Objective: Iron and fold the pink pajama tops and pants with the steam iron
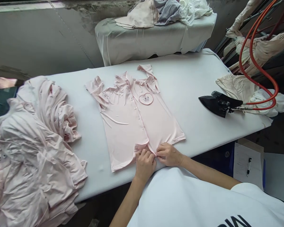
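A pink short-sleeved button-up shirt [123, 135] lies spread front side up on the white padded table [191, 75], collar pointing away from me. It has a round face patch [146, 99] on the chest and a row of buttons down the middle. At the bottom hem, my left hand [144, 162] pinches the fabric beside the front opening, where the edge is folded up. Just right of it, my right hand [169, 154] grips the lower corner of the other front panel between thumb and fingers. The fingertips partly cover the hem.
A heap of crumpled pink garments [44, 164] covers the left end of the table. A black iron [220, 102] with red hoses [251, 56] rests at the right. Behind stands a padded board [142, 44] holding more cloth. A pen [249, 166] lies on papers below right.
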Tool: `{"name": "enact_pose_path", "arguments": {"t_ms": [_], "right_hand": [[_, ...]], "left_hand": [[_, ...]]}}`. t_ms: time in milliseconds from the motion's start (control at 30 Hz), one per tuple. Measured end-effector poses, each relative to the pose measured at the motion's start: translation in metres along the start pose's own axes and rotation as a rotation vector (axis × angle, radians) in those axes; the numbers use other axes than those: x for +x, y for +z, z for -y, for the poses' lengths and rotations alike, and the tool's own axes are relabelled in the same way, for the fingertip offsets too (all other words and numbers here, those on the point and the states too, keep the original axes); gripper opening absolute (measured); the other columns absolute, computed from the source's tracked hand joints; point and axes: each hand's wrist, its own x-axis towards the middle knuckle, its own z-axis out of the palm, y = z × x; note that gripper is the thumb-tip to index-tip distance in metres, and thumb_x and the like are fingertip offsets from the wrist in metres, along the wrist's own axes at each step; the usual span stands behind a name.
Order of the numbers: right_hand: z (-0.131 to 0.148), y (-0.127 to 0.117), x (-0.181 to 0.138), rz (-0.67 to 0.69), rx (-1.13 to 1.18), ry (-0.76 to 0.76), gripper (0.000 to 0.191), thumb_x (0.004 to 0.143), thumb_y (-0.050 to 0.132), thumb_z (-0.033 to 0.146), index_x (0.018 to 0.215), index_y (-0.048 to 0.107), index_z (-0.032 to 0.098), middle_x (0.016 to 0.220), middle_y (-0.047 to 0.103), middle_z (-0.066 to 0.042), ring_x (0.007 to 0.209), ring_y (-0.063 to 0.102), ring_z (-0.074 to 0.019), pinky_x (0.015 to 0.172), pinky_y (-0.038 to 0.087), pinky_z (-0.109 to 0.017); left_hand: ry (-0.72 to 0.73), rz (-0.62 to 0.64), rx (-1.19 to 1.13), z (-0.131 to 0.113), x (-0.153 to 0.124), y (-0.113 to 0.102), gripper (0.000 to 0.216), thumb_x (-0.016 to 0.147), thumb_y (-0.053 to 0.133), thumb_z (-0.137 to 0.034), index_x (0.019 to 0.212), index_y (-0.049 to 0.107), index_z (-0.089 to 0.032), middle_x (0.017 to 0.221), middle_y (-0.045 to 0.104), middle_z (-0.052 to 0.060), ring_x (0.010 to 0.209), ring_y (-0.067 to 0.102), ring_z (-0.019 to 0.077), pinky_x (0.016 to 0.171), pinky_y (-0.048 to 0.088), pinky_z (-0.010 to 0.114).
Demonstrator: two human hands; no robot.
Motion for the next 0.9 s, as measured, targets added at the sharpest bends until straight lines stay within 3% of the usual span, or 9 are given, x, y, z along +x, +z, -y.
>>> {"name": "enact_pose_path", "arguments": {"t_ms": [100, 233, 267, 333, 433, 567, 667, 767, 900], "right_hand": [[0.007, -0.008, -0.001, 0.086, 0.167, 0.112, 0.028, 0.074, 0.062, 0.013, 0.1, 0.068, 0.02, 0.093, 0.067, -0.005, 0.085, 0.061, -0.0168, 0.082, 0.048, -0.031], [0.014, -0.012, 0.031, 0.237, 0.211, 0.417, 0.062, 0.082, 0.062, 0.025, 0.141, 0.046, 0.022, 0.081, 0.067, 0.001, 0.068, 0.06, -0.0136, 0.071, 0.047, -0.026], [0.015, -0.01, 0.042, 0.296, 0.174, 0.457, 0.062, 0.082, 0.061, 0.026, 0.143, 0.046, 0.023, 0.075, 0.066, 0.002, 0.066, 0.06, -0.014, 0.069, 0.046, -0.026], [0.017, -0.003, 0.059, 0.393, 0.114, 0.471, 0.046, 0.08, 0.06, 0.022, 0.126, 0.062, 0.023, 0.067, 0.065, 0.002, 0.067, 0.061, -0.0155, 0.067, 0.043, -0.025], [0.02, 0.004, 0.062, 0.458, 0.138, 0.41, 0.024, 0.074, 0.054, 0.01, 0.083, 0.073, 0.02, 0.072, 0.069, 0.0, 0.071, 0.062, -0.0145, 0.068, 0.043, -0.023], [0.013, -0.015, 0.039, 0.529, 0.206, 0.334, 0.027, 0.067, 0.054, 0.007, 0.081, 0.073, 0.02, 0.082, 0.071, -0.001, 0.071, 0.062, -0.0133, 0.067, 0.046, -0.022], [-0.005, -0.044, 0.022, 0.201, 0.089, 0.605, 0.024, 0.076, 0.056, 0.023, 0.095, 0.071, 0.021, 0.082, 0.069, -0.002, 0.071, 0.062, -0.0159, 0.065, 0.048, -0.026], [-0.026, -0.068, 0.005, -0.248, -0.267, 1.038, 0.031, 0.077, 0.063, 0.045, 0.09, 0.066, 0.017, 0.082, 0.067, -0.008, 0.074, 0.062, -0.0209, 0.066, 0.048, -0.031], [-0.045, -0.079, -0.02, -0.229, -0.37, 1.172, 0.035, 0.073, 0.069, 0.051, 0.062, 0.055, 0.02, 0.061, 0.06, -0.003, 0.059, 0.058, -0.0183, 0.058, 0.044, -0.028]], "left_hand": [[-0.072, -0.027, -0.133, 0.016, -0.02, -0.022, 0.016, 0.08, 0.059, -0.018, 0.094, 0.066, -0.023, 0.087, 0.067, 0.003, 0.091, 0.059, 0.0207, 0.084, 0.041, 0.037], [-0.943, -0.215, 0.094, 0.051, -0.043, -0.06, 0.041, 0.085, 0.058, -0.05, 0.111, 0.06, -0.019, 0.11, 0.062, 0.016, 0.109, 0.054, 0.0344, 0.087, 0.044, 0.051], [-1.115, -0.162, 0.15, 0.06, -0.046, -0.066, 0.044, 0.082, 0.06, -0.054, 0.108, 0.061, -0.018, 0.111, 0.06, 0.017, 0.111, 0.053, 0.0369, 0.087, 0.043, 0.053], [-1.232, 0.01, 0.146, 0.074, -0.05, -0.074, 0.033, 0.081, 0.062, -0.05, 0.091, 0.063, -0.019, 0.106, 0.061, 0.014, 0.108, 0.054, 0.0356, 0.085, 0.044, 0.052], [-1.163, 0.116, 0.108, 0.085, -0.056, -0.082, 0.025, 0.081, 0.062, -0.042, 0.068, 0.059, -0.02, 0.089, 0.062, 0.009, 0.096, 0.058, 0.0307, 0.083, 0.043, 0.047], [-0.997, 0.015, 0.162, 0.079, -0.059, -0.089, 0.026, 0.079, 0.066, -0.044, 0.091, 0.066, -0.021, 0.106, 0.063, 0.013, 0.105, 0.056, 0.0343, 0.085, 0.041, 0.05], [-0.471, -0.148, 0.146, 0.06, -0.043, -0.076, 0.038, 0.087, 0.061, -0.044, 0.118, 0.062, -0.022, 0.125, 0.062, 0.014, 0.118, 0.053, 0.0316, 0.094, 0.039, 0.046], [-0.023, -0.026, 0.084, 0.038, -0.019, -0.043, 0.054, 0.084, 0.064, -0.053, 0.133, 0.056, -0.03, 0.138, 0.058, 0.008, 0.135, 0.043, 0.033, 0.103, 0.031, 0.045], [0.167, 0.097, 0.104, 0.027, -0.006, -0.006, 0.058, 0.084, 0.063, -0.054, 0.139, 0.049, -0.043, 0.146, 0.052, 0.0, 0.143, 0.03, 0.0372, 0.111, 0.016, 0.053]]}}
